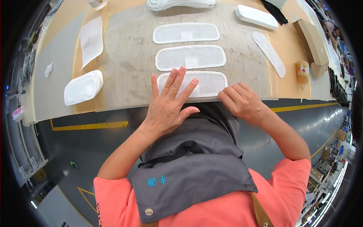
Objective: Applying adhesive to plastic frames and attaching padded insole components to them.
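Observation:
Three white oblong fabric pads with rounded corners lie in a column on the table: a far pad [204, 31], a middle pad [208, 56] and a near pad [211, 84] by the table's front edge. My left hand [166, 104] rests palm down over the left part of the near pad, fingers spread. At that pad's lower right corner, my right hand [242, 102] has its fingers curled and pressed together. What lies between those fingertips is hidden.
Stacks of white pads stand at the left [81, 90], at the back [181, 3] and at the back right [257, 17]. A white sheet [91, 43], a long white strip [268, 55], an amber bottle [302, 72] and a cardboard box [314, 43] lie around them.

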A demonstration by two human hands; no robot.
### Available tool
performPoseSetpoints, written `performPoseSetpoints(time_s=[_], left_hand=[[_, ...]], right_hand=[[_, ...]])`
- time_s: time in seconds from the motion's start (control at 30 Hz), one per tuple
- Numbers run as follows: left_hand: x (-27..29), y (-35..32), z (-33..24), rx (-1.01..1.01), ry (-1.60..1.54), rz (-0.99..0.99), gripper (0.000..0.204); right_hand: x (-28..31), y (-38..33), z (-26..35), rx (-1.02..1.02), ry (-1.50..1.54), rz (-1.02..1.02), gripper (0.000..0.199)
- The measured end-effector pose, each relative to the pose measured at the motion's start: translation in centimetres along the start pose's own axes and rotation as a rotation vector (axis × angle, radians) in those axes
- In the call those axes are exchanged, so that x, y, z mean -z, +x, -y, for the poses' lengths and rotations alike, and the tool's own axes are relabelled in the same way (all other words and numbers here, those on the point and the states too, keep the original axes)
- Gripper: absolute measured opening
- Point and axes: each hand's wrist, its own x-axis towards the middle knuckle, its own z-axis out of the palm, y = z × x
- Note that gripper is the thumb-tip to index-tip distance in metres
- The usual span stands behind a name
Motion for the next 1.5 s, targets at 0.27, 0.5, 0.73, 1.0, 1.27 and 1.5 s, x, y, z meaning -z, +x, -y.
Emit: performPoseSetpoints(time_s=[0.27,0.5,0.73,1.0,1.27,1.5], left_hand=[[-1.0,0.5,-1.5,-0.054,-0.092,-0.103,0.082],[-2.7,3.9,-2.4,-0.061,-0.229,-0.359,0.061],[-3.5,5.0,-3.3,-0.059,-0.498,-0.489,0.055],[0.1,0.8,2.0,0.037,-0.128,-0.214,0.093],[0.2,-1.3,6.6,0.355,-0.960,-0.634,0.056],[0.3,-1.7,6.8,0.264,-1.214,-0.695,0.056]], right_hand=[[0.9,1.2,-0.9,0.140,-0.091,0.025,0.009],[5.1,5.8,-1.1,0.260,-0.211,-0.004,0.008],[2.8,-0.4,-1.5,-1.137,1.325,-0.008,0.046],[-0.8,3.8,1.9,-1.310,1.788,-0.314,0.037],[3.7,8.3,6.2,-0.962,0.656,-0.349,0.018],[8.5,11.4,7.5,-0.666,0.462,-0.450,0.016]])
